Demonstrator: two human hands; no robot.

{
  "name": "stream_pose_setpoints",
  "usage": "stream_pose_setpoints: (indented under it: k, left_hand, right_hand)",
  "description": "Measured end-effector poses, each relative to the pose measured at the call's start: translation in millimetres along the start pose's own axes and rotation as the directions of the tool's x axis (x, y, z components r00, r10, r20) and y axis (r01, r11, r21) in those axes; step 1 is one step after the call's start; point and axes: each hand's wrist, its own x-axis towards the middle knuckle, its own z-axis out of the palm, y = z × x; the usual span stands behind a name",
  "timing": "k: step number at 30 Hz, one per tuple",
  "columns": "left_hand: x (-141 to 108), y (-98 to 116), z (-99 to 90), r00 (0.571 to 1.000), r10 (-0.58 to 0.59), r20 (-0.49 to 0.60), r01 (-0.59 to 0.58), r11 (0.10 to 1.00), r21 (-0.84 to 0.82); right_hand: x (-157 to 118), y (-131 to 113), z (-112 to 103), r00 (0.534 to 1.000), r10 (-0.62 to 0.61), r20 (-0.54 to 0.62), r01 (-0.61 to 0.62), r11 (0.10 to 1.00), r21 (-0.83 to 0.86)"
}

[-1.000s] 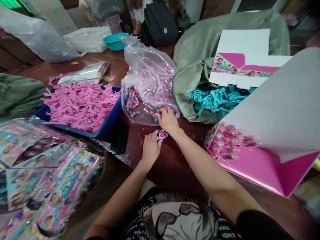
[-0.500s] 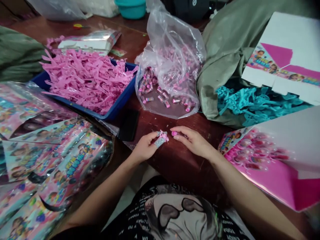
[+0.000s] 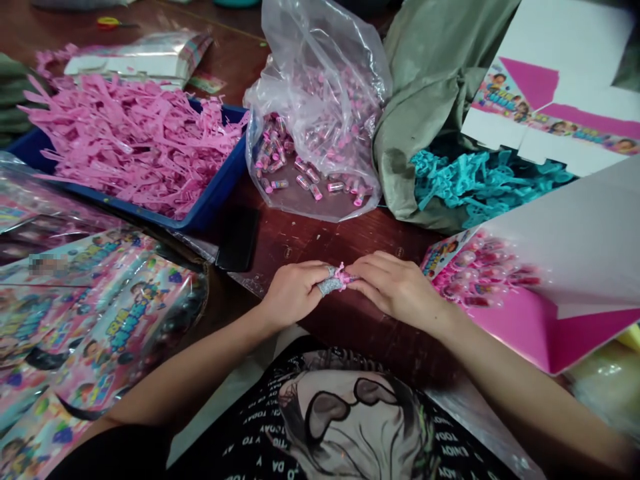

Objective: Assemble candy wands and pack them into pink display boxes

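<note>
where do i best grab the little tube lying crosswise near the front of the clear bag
Probably pinch the tube at its middle, across its long sides, with the right hand coming from the near edge of the clear bag. It lies roughly left to right, with other tubes off both ends. I can't tell whether film covers it.

Tray point(image 3: 192, 223) left, bag point(image 3: 296, 123) beyond hands point(image 3: 295, 293), box point(image 3: 523, 323) right

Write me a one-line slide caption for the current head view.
Left hand and right hand meet at a small pink piece, near a blue tray and a clear bag of vials.
</note>
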Motion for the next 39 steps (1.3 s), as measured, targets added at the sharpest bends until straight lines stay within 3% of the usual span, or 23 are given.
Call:
stream_pose_setpoints:
  k: [4, 7, 9, 11, 13, 15, 17, 18, 20, 21, 24, 28, 32, 35, 39]
  left_hand:
    - [-4, 3, 3.6, 0.993, 0.119, 0.002, -0.117, 0.976, 0.184]
    - [-5, 1, 7.0, 0.984, 0.174, 0.032, -0.177, 0.963, 0.202]
    - [-6, -2, 9.8, 0.977, 0.212, 0.03, -0.214, 0.959, 0.189]
    - [-6, -5, 12.0, 0.975, 0.221, 0.013, -0.221, 0.966, 0.132]
    - [-6, -7, 12.9, 0.993, 0.117, -0.001, -0.117, 0.993, -0.018]
    - [-6, -5, 13.5, 0.994, -0.103, 0.027, 0.107, 0.961, -0.256]
    - [-5, -1, 15.8, 0.949, -0.297, 0.105, 0.308, 0.806, -0.506]
    - [-3, 3, 17.9, 0.926, -0.352, 0.138, 0.361, 0.715, -0.598]
    - [-1, 10, 23.8, 0.902, -0.404, 0.153, 0.388, 0.602, -0.698]
    - [1, 13, 27.0, 0.898, -0.418, 0.14, 0.385, 0.59, -0.709]
    - [4, 17, 34.4, 0.903, -0.417, 0.099, 0.367, 0.631, -0.684]
    - [8, 18, 35.0, 0.935, -0.336, 0.113, 0.33, 0.71, -0.622]
    - [14, 26, 32.8, 0.955, -0.274, 0.111, 0.286, 0.768, -0.573]
    - [14, 34, 36.2, 0.972, -0.235, 0.029, 0.219, 0.845, -0.488]
    - [10, 34, 41.1, 0.989, -0.06, -0.137, 0.03, 0.977, -0.209]
  right_hand:
    - [-6, -7, -1, 0.999, 0.018, 0.033, -0.015, 0.998, -0.068]
    - [-10, -7, 3, 0.992, 0.119, 0.049, -0.125, 0.979, 0.158]
    - [-12, -5, 7, 0.96, 0.254, 0.119, -0.28, 0.885, 0.372]
    - [-14, -4, 10, 0.893, 0.378, 0.245, -0.45, 0.735, 0.507]
    - [-17, -2, 12, 0.822, 0.508, 0.258, -0.555, 0.61, 0.566]
    - [-22, 1, 16, 0.752, 0.645, 0.134, -0.553, 0.508, 0.661]
    - [-26, 6, 22, 0.679, 0.733, 0.042, -0.477, 0.396, 0.785]
    - [-29, 7, 26, 0.669, 0.742, 0.042, -0.432, 0.342, 0.835]
    - [-32, 8, 32, 0.7, 0.711, 0.068, -0.377, 0.287, 0.881]
    - [-34, 7, 34, 0.723, 0.687, 0.068, -0.364, 0.296, 0.883]
    - [-38, 1, 31, 0.782, 0.621, 0.051, -0.329, 0.342, 0.881]
    - [-46, -2, 17, 0.825, 0.559, 0.079, -0.33, 0.363, 0.872]
    - [-56, -2, 7, 0.855, 0.516, 0.04, -0.332, 0.488, 0.807]
    - [-59, -4, 11, 0.844, 0.536, 0.003, -0.325, 0.507, 0.798]
    - [-60, -11, 21, 0.76, 0.648, 0.039, -0.358, 0.368, 0.858]
